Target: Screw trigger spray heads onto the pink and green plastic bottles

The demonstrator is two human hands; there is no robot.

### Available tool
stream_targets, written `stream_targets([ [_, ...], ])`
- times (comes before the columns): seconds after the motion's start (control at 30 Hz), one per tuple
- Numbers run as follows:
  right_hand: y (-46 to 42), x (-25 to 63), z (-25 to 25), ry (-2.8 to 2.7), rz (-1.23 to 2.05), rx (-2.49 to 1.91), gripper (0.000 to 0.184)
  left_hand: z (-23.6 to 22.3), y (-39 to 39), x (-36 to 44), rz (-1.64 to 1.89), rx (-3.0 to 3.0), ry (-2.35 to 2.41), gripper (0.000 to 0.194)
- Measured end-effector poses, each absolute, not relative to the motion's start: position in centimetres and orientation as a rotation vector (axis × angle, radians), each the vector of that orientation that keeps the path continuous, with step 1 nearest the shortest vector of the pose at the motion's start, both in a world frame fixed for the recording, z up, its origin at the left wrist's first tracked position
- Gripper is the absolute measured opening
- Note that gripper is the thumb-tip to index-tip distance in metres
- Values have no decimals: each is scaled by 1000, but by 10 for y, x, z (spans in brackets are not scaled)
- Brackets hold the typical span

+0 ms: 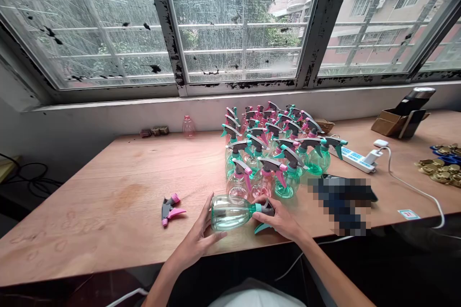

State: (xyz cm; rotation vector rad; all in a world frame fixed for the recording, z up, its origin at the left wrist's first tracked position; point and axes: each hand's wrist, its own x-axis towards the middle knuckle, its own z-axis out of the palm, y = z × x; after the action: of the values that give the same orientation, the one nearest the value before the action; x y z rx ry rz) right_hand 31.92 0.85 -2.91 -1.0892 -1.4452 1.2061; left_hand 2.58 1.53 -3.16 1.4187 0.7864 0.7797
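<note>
A clear green spray bottle lies on its side near the table's front edge. My left hand cups its rounded base, fingers curled around it. My right hand grips the teal and grey trigger head at the bottle's neck. Just behind stands a cluster of several assembled spray bottles in pink and green. A loose pink and grey trigger head lies on the wood to the left of my hands.
The plywood table runs under a grimy window. A single pink bottle without a head stands by the sill. A white power strip with cable, a cardboard box, gold pieces and a blurred dark object lie right.
</note>
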Motion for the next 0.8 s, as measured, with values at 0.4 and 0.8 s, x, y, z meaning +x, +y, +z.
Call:
stream_targets([
  [0.4, 7, 318, -29, -1415, 1223, -1109, 35, -27, 14, 26, 811, 1538, 896, 97],
  [0.8, 7, 319, -29, -1399, 1213, -1109, 40, -22, 12, 27, 785, 1555, 891, 100],
])
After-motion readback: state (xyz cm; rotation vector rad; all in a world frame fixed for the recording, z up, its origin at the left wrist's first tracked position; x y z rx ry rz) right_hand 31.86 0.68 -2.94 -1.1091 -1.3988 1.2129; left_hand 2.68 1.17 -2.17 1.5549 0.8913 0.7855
